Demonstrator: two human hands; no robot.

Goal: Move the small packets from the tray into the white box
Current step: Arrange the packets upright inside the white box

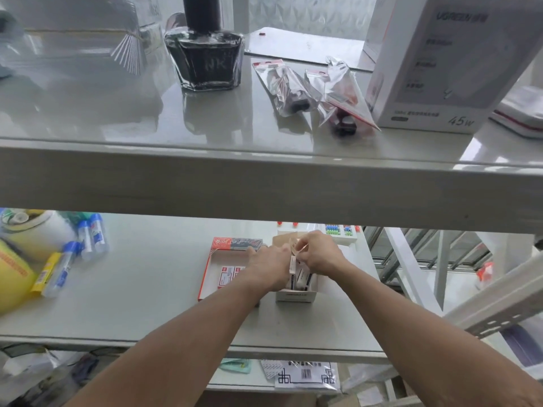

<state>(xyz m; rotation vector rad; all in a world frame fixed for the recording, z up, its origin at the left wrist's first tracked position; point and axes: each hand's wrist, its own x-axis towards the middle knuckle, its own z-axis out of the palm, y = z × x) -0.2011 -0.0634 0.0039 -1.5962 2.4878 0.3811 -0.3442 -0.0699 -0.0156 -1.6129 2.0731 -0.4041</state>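
White box [296, 295] sits on the shelf beside our red-edged tray [209, 270], where packets [227, 276] remain; our left hand [269, 267] steadies upright packets in the box, right hand [318, 255] pinching one, grip closed

You get bright, even daylight from the far side, where the window [308, 16] washes out to near white. Glare spreads across the glossy upper shelf [117, 113], which mirrors the ink bottle [205, 48]. Shadows under your hands are faint and soft. The wide lens bends the shelf edge and stretches the corners. The far left is smeared and out of focus, and print on the charger box [435, 69] is blurred.
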